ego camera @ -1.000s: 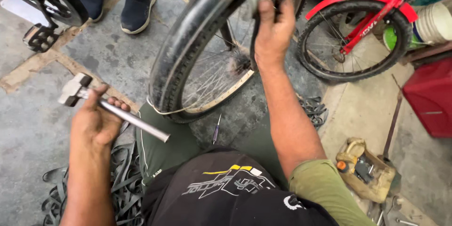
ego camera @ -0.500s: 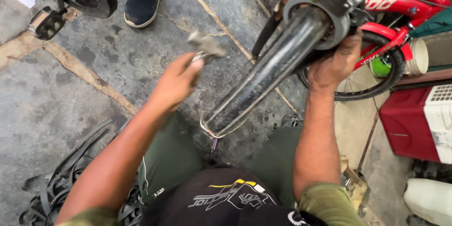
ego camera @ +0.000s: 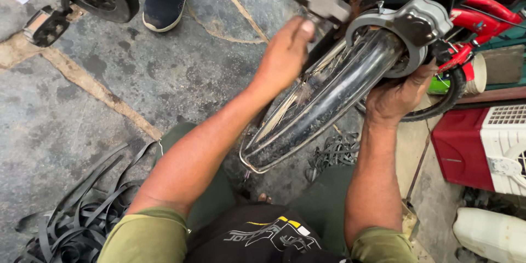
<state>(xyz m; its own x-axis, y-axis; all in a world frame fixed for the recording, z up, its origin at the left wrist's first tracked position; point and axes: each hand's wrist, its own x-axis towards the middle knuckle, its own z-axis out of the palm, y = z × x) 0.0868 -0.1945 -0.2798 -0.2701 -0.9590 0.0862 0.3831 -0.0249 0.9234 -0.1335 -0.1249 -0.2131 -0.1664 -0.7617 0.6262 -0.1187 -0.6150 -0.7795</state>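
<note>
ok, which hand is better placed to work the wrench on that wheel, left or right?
Left. The left hand already grips the wrench up at the top of the wheel. The right hand is busy cupping the wheel's far side beneath the grey ring lock, apparently steadying it.

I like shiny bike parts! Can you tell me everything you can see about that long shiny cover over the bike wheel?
The mudguard is a long, curved strip of shiny, dusty metal, running slantwise from lower left to upper right. A thin wire stay loops round its lower end. At its upper end sits a grey ring-shaped lock. The right hand grips it from below there. The left hand, beside it, holds a blurred grey wrench.
</note>
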